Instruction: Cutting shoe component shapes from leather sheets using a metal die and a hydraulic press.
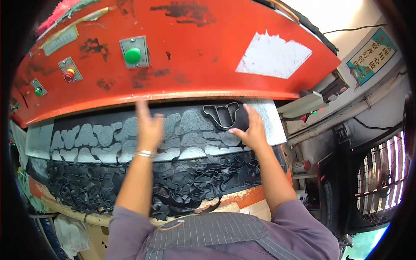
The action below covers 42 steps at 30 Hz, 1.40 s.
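Two bare hands at one pale metal bed (269, 123). One dark-walled cutting die (218, 115) sits on a dark sheet (182, 110), near the bed's far edge, toward its right end. The right hand (253, 130) curves thumb and fingers around the die's right side; whether it grips, I cannot tell. The left hand (150, 130), blurred, is open over the sheet. Beyond the far edge, one red panel (203, 56) carries two green buttons (132, 55).
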Each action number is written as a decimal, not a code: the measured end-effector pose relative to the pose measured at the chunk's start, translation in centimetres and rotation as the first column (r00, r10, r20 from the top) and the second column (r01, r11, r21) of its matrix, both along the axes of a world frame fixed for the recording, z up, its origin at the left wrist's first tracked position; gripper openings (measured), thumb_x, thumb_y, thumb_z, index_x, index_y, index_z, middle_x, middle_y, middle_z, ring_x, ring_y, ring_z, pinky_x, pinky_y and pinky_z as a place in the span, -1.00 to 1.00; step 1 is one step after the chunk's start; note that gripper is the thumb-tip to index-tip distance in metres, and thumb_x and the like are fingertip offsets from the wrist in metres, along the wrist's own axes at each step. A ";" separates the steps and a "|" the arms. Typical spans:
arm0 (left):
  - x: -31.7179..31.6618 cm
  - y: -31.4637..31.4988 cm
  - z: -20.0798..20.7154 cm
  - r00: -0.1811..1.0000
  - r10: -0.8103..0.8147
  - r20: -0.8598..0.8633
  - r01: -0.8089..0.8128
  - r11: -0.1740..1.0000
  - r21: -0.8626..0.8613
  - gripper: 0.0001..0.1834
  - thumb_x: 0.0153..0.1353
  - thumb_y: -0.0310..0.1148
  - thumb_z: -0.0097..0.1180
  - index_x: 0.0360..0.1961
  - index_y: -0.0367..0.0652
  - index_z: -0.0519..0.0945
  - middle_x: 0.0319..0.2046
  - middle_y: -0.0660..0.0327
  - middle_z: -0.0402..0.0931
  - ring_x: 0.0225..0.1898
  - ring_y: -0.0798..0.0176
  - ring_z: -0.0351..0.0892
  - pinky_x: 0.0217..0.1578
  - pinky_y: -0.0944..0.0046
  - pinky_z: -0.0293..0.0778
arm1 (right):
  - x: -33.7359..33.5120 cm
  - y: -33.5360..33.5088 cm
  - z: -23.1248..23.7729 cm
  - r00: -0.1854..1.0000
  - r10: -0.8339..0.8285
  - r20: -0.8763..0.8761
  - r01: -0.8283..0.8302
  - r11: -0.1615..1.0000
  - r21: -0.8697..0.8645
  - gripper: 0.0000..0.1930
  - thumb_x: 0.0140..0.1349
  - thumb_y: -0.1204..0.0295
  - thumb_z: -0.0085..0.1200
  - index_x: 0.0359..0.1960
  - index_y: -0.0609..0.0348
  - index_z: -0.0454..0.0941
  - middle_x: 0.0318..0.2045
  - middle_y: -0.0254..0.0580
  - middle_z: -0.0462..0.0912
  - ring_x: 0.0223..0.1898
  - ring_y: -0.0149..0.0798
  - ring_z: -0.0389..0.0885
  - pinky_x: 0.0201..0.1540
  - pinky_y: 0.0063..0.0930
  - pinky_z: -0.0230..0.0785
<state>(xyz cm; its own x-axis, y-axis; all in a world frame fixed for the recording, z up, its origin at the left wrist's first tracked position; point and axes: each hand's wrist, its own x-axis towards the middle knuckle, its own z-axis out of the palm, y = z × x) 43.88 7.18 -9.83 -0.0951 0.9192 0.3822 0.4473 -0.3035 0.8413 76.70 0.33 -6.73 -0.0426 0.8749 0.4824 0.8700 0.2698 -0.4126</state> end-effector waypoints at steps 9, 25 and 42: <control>-49.4 2.9 8.4 0.320 0.946 0.043 -0.704 0.207 0.680 -0.13 0.23 -0.12 0.06 0.33 -0.54 -0.01 0.37 -0.35 -0.12 0.45 -0.13 -0.21 0.40 0.09 -0.20 | -23.7 3.4 13.5 0.825 0.507 -0.250 -0.405 0.839 0.364 -0.46 0.05 0.08 0.28 -0.05 0.14 0.41 -0.15 -0.09 0.62 -0.23 0.00 0.63 -0.23 -0.17 0.48; -6.5 -26.7 2.0 0.883 -0.399 -0.246 0.357 0.913 -0.199 -0.82 0.09 -0.30 0.23 -0.42 -0.21 0.67 -0.43 0.08 0.62 -0.38 0.03 0.59 -0.28 0.18 0.50 | -14.9 -19.8 0.1 0.745 0.662 0.081 -0.554 0.682 -0.476 -0.55 -0.11 0.19 0.28 -0.27 0.25 0.48 -0.31 -0.04 0.58 -0.17 0.01 0.57 -0.20 -0.19 0.47; -1.9 -24.9 5.7 0.778 -0.469 -0.418 0.230 0.832 -0.504 -0.81 -0.03 -0.29 0.30 -0.50 -0.21 0.68 -0.51 0.11 0.59 -0.41 0.01 0.51 -0.32 0.15 0.41 | -5.6 -7.0 4.9 0.862 0.507 0.015 -0.464 0.801 -0.378 -0.55 0.03 0.02 0.21 -0.19 0.11 0.56 -0.31 0.02 0.62 -0.16 0.08 0.59 -0.15 -0.04 0.42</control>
<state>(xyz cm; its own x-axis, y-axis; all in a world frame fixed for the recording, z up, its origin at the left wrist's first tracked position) 42.02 -17.73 -4.10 0.3612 0.9226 -0.1351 0.7699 -0.2134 0.6014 71.11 -6.72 -1.80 -0.5412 0.8329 0.1156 0.7086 0.5258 -0.4705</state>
